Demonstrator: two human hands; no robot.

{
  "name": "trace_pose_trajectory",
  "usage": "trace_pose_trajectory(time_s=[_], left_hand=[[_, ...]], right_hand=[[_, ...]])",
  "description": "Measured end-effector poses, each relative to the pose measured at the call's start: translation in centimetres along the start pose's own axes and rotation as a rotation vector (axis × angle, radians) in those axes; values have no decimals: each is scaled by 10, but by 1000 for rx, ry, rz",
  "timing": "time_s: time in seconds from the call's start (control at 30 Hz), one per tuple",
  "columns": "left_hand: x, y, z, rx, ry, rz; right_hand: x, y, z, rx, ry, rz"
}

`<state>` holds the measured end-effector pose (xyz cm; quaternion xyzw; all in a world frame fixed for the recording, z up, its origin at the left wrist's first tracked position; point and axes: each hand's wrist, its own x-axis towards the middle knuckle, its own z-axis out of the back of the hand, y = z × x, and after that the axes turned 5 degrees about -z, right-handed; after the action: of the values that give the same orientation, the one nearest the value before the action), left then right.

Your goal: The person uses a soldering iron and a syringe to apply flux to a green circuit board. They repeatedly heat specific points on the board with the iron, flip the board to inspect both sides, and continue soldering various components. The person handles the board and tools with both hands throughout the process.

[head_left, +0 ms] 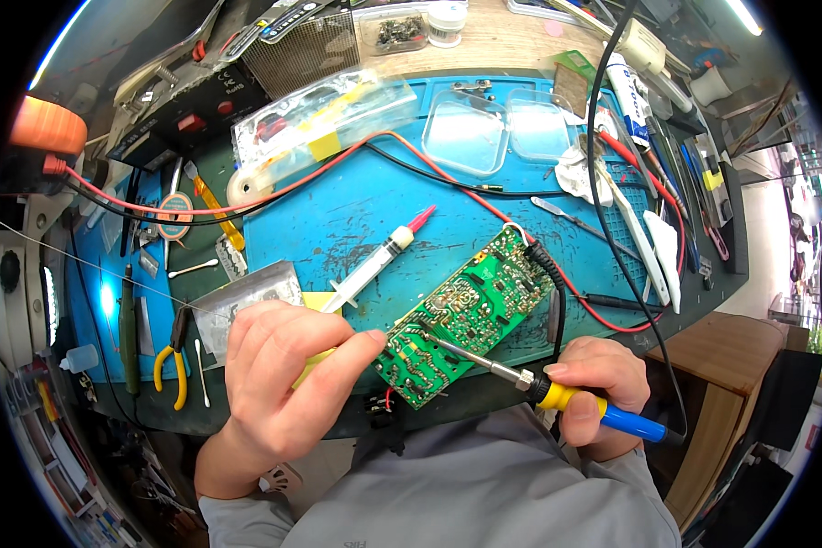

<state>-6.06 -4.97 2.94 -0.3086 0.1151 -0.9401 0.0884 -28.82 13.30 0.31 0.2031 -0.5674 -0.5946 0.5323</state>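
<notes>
My right hand [603, 388] grips a soldering iron [571, 399] by its yellow and blue handle. Its metal tip points left and meets a green circuit board [484, 315], which lies tilted near the bench's front edge, solder side up. At the board's left end, my left hand [288, 374] is closed in a pinch, its fingertips beside the board edge. A thin strand of solder wire [91, 260] runs from the far left into this hand; its end at the fingers is hard to make out. Behind the left hand lies a syringe [370, 268] with a pink tip.
A blue mat [320, 247] covers the bench. Red and black cables [429, 164] cross it, and the iron's black cord [644, 310] loops at right. Yellow pliers [172, 365] and cotton swabs lie left; clear boxes [466, 132] stand behind; tweezers [580, 224] lie right.
</notes>
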Motion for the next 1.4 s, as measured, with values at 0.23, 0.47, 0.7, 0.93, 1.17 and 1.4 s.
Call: trace_pose_trajectory(time_s=[0.23, 0.47, 0.7, 0.93, 1.17, 1.4], left_hand=[[-1, 1, 1, 14, 14, -21], [-1, 1, 2, 0, 15, -3], [-13, -7, 21, 24, 65, 33], [-41, 0, 28, 41, 3, 215], [-45, 7, 27, 19, 45, 254], [-42, 4, 30, 83, 50, 211]], right_hand=[[-2, -3, 1, 5, -19, 50], [-3, -5, -2, 52, -70, 65], [-14, -15, -7, 164, -209, 137], [-15, -16, -10, 158, -261, 208], [-16, -18, -8, 100, -199, 229], [-17, -14, -11, 101, -237, 245]])
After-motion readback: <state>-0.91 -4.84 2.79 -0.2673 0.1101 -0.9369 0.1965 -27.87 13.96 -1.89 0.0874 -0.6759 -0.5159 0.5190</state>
